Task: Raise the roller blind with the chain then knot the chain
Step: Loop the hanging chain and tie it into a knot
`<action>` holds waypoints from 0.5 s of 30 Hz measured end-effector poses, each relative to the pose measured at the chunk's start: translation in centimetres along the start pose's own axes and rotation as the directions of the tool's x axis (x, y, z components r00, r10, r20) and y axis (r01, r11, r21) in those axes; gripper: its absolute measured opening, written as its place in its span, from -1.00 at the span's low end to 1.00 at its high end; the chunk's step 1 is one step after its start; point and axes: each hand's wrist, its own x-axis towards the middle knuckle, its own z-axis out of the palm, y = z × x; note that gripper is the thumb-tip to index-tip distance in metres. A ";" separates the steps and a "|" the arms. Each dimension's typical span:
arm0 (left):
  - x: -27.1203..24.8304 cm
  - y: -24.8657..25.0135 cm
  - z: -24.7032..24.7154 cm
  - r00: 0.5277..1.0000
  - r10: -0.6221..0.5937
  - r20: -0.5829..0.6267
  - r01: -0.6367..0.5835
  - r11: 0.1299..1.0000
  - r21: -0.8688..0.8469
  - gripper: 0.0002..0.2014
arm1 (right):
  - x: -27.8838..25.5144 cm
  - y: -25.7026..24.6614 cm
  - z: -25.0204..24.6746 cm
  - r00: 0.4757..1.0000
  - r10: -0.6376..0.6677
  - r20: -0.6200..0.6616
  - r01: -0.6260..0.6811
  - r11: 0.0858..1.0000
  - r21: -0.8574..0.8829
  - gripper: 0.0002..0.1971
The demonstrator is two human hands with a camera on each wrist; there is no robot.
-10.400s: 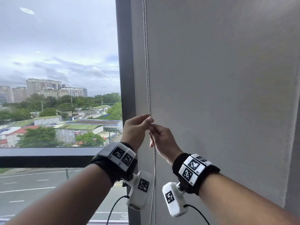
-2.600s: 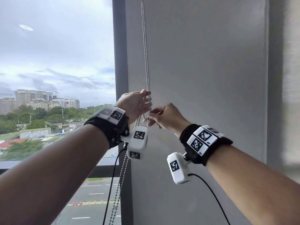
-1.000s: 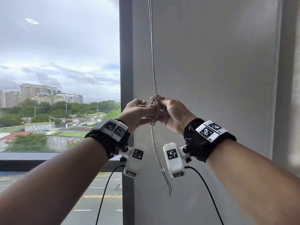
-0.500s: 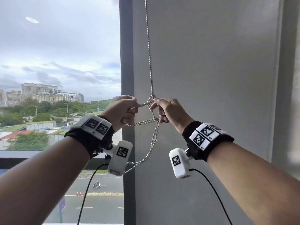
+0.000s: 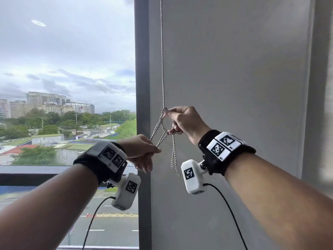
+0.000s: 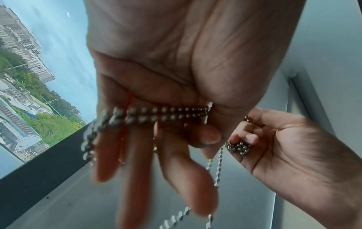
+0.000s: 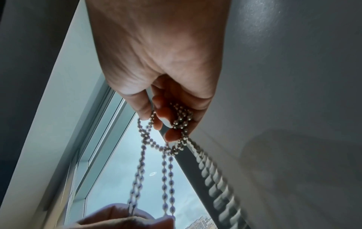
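A metal bead chain [image 5: 162, 69] hangs down in front of the grey wall, just right of the window frame. My right hand [image 5: 173, 121] pinches it at the crossing of a loose loop [image 5: 163, 128] and holds a small bunch of beads [image 7: 181, 119] in its curled fingers. Two strands run down-left from the loop into my left hand [image 5: 153, 150], which holds them across its palm [image 6: 166, 113] under the thumb. A doubled end [image 5: 173, 159] dangles below the right hand. The blind itself is out of view.
The dark window frame post [image 5: 142, 69] stands directly behind the hands, with glass [image 5: 63, 69] and a sill [image 5: 36, 172] to the left. Plain grey wall [image 5: 234, 87] fills the right. Black camera cables [image 5: 227, 204] hang under both wrists.
My left hand has dropped lower and moved right, drawing two strands down out of the loop. The right hand has stayed at the crossing. The loop is narrower than half a second ago.
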 end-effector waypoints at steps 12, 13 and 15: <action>0.9 -0.6 -1.1 0.933 0.147 -0.329 -0.184 0.979 -0.086 -0.64 | 0.5 2.1 -1.5 0.997 0.011 -0.075 -0.023 0.986 -0.164 -0.85; 1.0 -0.9 -1.4 0.881 0.187 -0.435 -0.266 0.955 -0.128 -0.62 | 0.6 2.4 -1.8 0.996 0.020 -0.089 -0.033 0.987 -0.158 -0.85; 0.9 -1.4 -2.0 0.827 0.170 -0.536 -0.378 0.874 -0.305 -0.70 | 0.6 2.9 -2.4 0.992 0.023 -0.122 -0.042 0.987 -0.154 -0.85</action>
